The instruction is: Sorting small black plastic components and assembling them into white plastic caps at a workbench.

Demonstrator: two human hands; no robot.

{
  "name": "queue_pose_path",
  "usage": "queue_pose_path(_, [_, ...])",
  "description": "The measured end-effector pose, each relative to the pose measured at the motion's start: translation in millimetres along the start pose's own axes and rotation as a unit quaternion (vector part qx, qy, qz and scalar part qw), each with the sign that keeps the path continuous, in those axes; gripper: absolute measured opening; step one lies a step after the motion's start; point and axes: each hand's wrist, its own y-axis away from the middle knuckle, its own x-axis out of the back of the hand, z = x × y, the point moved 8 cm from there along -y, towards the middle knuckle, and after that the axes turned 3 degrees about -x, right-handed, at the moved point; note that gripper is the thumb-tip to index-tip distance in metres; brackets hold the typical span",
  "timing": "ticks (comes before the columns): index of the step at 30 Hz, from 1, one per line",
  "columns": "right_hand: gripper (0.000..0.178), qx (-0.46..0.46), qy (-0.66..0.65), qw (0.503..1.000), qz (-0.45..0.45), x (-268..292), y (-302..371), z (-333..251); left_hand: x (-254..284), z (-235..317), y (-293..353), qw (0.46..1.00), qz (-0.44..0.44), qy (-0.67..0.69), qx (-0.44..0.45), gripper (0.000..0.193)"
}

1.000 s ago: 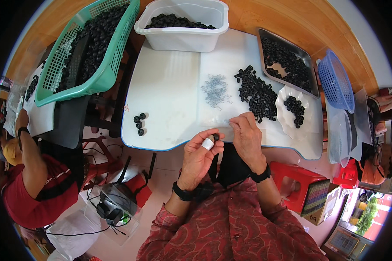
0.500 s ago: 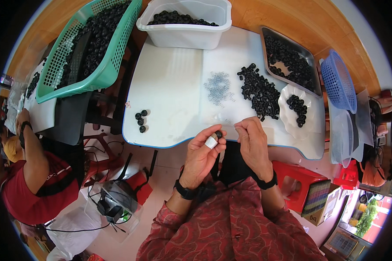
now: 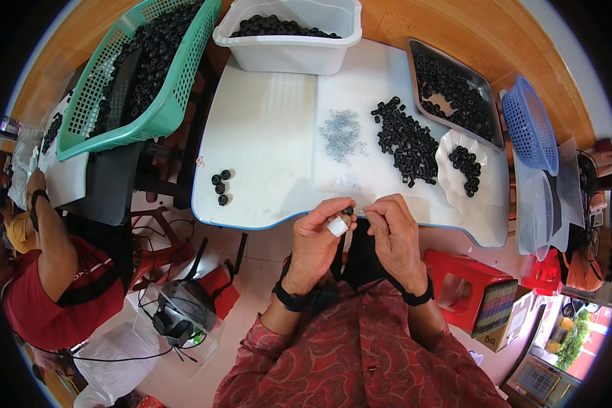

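Above the table's near edge, my left hand [image 3: 313,241] pinches a small round black plastic part [image 3: 347,211] between thumb and fingers. A white wrap [image 3: 337,226] covers one of its fingers. Just to the right, my right hand [image 3: 398,238] is closed in a pinch, its fingertips close to the black part. Whatever it grips is too small to make out. Beyond the hands lie a scatter of tiny shiny wire pieces [image 3: 342,136], seemingly springs, and a heap of small black plastic pieces [image 3: 408,146]. Several round black parts [image 3: 221,188] sit at the table's left.
A scalloped white dish [image 3: 449,183] and a metal tray [image 3: 498,136] hold black parts at right, beside a blue basket [image 3: 529,129]. A white tub [image 3: 292,58] and green basket [image 3: 177,102] stand farther back. At left, another person's arm [image 3: 54,251] reaches toward a neighbouring table.
My right hand has come down and slightly left, its fingertips nearer the black part. The left hand has tilted a little, so less of that part shows.
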Motion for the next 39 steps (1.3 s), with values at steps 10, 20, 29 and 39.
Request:
queue_pose_path(10, [0.005, -0.01, -0.005, 1.0, 0.004, 1.8, 3.8, 0.4, 0.7, 3.1, 3.1, 0.997, 0.034, -0.062, 0.001, 0.03])
queue_pose_path(20, [0.004, 0.003, 0.011, 1.0, 0.006, 2.3, 5.9, 1.2, -4.8, 5.7, 2.3, 0.999, 0.014, -0.037, -0.001, 0.028])
queue_pose_path(29, [0.005, 0.007, 0.007, 1.0, 0.005, 2.8, 7.2, -1.7, -5.1, 7.1, 2.5, 0.998, -0.003, -0.06, -0.012, 0.031])
queue_pose_path(39, [0.004, 0.013, -0.005, 1.0, 0.007, 4.1, 6.8, -6.3, -5.2, 7.5, 2.0, 0.998, -0.011, -0.064, -0.025, 0.028])
